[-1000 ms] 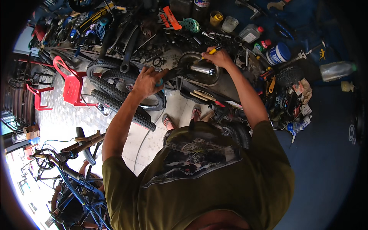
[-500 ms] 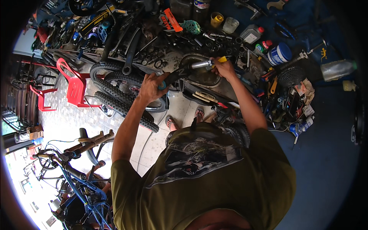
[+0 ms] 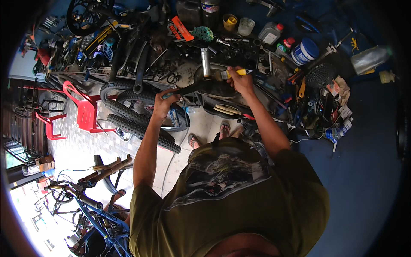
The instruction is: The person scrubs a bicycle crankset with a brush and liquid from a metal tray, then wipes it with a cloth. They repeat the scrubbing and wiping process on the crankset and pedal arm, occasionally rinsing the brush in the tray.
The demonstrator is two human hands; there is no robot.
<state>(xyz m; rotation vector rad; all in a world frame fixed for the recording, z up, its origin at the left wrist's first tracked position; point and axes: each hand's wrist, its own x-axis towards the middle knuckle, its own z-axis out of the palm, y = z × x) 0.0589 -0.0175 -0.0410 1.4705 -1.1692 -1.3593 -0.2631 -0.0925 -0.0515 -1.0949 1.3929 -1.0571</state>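
Observation:
My left hand [image 3: 164, 105] is closed round the near end of a black bicycle crank arm [image 3: 188, 89]. From the crank's far end a silver spindle [image 3: 206, 63] stands up, pointing away from me. A bit of light blue [image 3: 170, 96] shows at my left fingers; I cannot tell what it is. My right hand [image 3: 240, 81] grips a slim yellow and white tube [image 3: 236, 73] with a dark pointed end toward the right. The tube is just right of the spindle, apart from it. Below both is a dark oval tray [image 3: 222, 91] on the cluttered bench.
Knobby bicycle tyres [image 3: 141, 128] stand left of the bench, near a red plastic chair [image 3: 87, 113]. Sockets, bottles and a blue and white tub [image 3: 305, 51] crowd the bench. At lower left is a blue bicycle frame [image 3: 100, 222], with a person partly visible behind it.
The crank has turned so its spindle points away from me instead of right. My right hand has moved left and down slightly, with the yellow tube now in clearer view.

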